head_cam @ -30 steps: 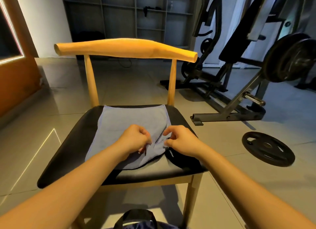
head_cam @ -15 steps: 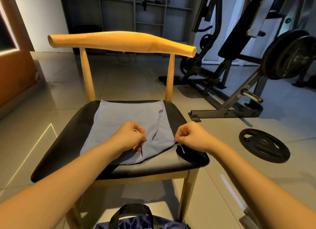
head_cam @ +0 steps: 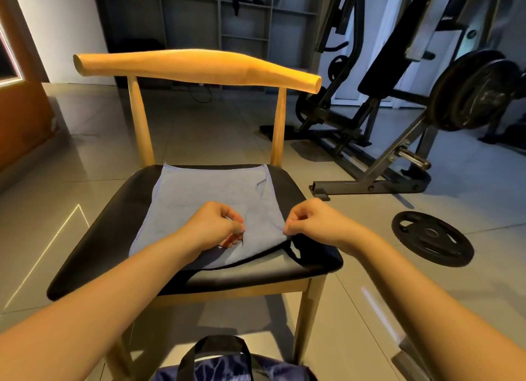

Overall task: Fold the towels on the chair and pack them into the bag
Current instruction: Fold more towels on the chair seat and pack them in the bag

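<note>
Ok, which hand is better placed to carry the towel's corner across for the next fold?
Right, probably. The right hand pinches the near right corner of the blue towel; the left hand grips it mid-edge.

Blue-grey towel [head_cam: 210, 193] on black chair seat [head_cam: 296, 269] (orange-tan wooden frame), navy bag [head_cam: 227, 366].

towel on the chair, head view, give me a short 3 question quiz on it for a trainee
1. True or false: the blue towel hangs over the chair backrest.
2. The right hand pinches: A the towel's near right corner, B a chair leg, C the backrest.
3. Fill in: the weight plate lies on the floor on the person's ___ side.
Key: 1 false, it lies on the seat; 2 A; 3 right.
</note>
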Tool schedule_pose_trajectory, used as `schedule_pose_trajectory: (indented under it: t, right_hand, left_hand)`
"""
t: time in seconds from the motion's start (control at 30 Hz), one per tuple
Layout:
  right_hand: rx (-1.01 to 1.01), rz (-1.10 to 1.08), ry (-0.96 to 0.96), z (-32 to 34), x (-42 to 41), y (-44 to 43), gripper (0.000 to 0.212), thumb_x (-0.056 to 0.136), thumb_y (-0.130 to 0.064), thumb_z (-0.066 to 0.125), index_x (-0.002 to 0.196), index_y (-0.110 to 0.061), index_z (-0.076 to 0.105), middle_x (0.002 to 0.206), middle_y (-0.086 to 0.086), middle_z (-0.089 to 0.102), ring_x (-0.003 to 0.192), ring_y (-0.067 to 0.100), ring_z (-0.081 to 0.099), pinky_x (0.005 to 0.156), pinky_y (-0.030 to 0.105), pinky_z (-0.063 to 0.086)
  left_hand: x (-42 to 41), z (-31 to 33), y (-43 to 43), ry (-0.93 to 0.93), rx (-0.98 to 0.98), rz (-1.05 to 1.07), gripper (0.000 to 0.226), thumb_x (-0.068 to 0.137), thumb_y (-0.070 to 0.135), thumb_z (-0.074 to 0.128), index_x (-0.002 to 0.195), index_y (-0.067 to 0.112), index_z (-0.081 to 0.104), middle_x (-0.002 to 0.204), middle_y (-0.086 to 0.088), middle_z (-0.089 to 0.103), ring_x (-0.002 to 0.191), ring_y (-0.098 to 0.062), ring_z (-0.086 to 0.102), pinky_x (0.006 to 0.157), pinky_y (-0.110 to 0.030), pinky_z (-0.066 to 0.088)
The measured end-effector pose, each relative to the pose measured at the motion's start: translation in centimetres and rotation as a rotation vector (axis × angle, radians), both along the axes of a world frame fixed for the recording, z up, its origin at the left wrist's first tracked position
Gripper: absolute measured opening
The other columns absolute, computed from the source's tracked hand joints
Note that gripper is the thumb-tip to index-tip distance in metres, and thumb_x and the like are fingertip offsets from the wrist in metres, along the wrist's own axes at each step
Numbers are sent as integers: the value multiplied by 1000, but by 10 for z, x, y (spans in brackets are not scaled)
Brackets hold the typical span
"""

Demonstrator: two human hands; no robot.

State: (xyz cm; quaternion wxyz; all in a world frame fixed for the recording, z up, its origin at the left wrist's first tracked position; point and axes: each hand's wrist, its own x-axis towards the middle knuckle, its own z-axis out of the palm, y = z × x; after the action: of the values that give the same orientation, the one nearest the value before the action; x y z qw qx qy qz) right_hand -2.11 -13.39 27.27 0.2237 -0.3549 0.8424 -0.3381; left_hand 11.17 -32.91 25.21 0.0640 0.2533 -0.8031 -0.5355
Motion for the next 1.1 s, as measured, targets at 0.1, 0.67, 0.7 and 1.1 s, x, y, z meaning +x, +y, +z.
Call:
schedule_pose_trajectory:
  t: [0.1, 0.67, 0.7, 1.1]
  right_hand:
    - [92, -11, -136, 1, 3, 12, 33, 95, -37, 68, 74, -13, 67, 57, -1, 51, 49, 10, 42, 48, 20, 35]
    - [66, -266, -320, -22, 27, 25, 19, 100, -18, 63, 91, -3, 71, 69, 11, 72, 47, 12, 49, 47, 21, 44]
    - [62, -275, -339, -21, 28, 24, 18, 100, -16, 63, 96, -1, 71, 73, 13, 75, 47, 13, 53, 48, 22, 46]
    - [-99, -106, 567, -21, 41, -10, 15, 95, -35, 66, 85, -25, 63, 82, -11, 61, 76, 9, 60, 67, 25, 53]
  left_hand:
    - [0, 0, 7, 8, -62, -35, 8, 94, 8, 71, 92, 3, 77, 84, -15, 76, 68, -17, 66, 59, -22, 53]
    - [31, -49, -6, -291, -976, -242, 103, 73, 83, -17, 163, 37, 4, 172, -3, 3, 158, -24, 1, 128, -46, 1]
    - [32, -48, -4, -305, -980, -245, 101, 76, 84, -15, 163, 37, 3, 172, -4, 2, 158, -24, 1, 128, -46, 0]
    - [97, 16, -50, -3, -719, 129, 15, 92, 40, 72, 98, 26, 68, 97, 8, 68, 85, -11, 63, 70, -22, 44]
